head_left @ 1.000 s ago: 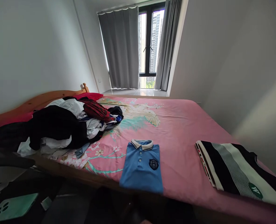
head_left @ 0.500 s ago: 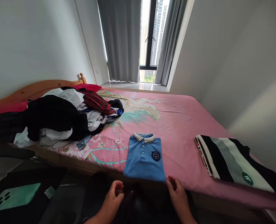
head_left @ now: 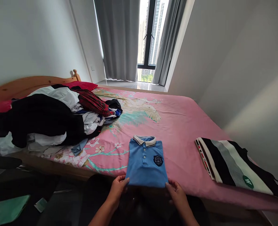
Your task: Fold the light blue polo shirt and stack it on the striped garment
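A blue polo shirt (head_left: 142, 171) lies folded flat at the bed's near edge, its white collar pointing away from me and a dark badge on its chest. My left hand (head_left: 116, 189) pinches its near left corner, thumb on top and fingers beneath. At the near right corner, my right hand (head_left: 177, 194) holds the hem the same way, the thumb laid over the cloth. Parts of the fingers are hidden under the shirt.
The bed (head_left: 179, 122) has a pink flowered sheet. A heap of clothes (head_left: 47, 116) covers its left side. Folded striped garments (head_left: 235, 166) lie at the right. Low on the left are a green phone (head_left: 8, 209) and a small pale object (head_left: 40, 204).
Both hands have moved up to the shirt's near corners and closed on them. My view has shifted slightly to the right.
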`<state>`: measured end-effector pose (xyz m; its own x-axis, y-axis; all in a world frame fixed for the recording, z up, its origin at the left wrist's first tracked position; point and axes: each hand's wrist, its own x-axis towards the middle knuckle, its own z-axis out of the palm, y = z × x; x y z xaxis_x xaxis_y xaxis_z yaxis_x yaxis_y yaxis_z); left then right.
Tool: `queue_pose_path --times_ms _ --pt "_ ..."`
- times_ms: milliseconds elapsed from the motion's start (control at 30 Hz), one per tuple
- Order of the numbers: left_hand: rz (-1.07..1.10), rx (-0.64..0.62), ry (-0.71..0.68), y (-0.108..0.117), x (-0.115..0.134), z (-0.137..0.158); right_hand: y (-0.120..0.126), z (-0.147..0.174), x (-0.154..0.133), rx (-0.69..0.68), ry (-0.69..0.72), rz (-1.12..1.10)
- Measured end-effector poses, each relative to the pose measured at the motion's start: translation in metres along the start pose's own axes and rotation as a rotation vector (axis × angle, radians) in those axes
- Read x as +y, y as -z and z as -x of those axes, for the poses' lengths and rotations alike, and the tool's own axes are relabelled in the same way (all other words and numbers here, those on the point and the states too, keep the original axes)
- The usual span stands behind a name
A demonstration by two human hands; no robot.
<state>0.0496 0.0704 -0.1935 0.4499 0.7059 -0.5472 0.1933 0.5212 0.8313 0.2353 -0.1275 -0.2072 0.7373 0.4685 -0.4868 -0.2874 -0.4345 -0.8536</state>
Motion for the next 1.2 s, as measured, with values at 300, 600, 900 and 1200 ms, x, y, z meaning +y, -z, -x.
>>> queue_pose_path --times_ms 300,600,900,1200 --pt "-0.243 -0.204 -0.066 0.017 -0.008 0.005 0.005 -0.008 0.018 -0.157 0.001 0.125" --pt "-0.568 0.033 -0.504 0.032 0.060 -0.041 0.023 -0.056 -0.061 0.006 0.456 0.388" --pt "-0.884 -0.179 -0.640 -0.015 0.129 -0.146 -0.007 -0.157 -0.117 0.018 0.643 0.540" --pt "-0.970 -0.362 -0.446 -0.015 0.139 -0.189 -0.009 -0.188 -0.130 -0.074 0.525 0.782"
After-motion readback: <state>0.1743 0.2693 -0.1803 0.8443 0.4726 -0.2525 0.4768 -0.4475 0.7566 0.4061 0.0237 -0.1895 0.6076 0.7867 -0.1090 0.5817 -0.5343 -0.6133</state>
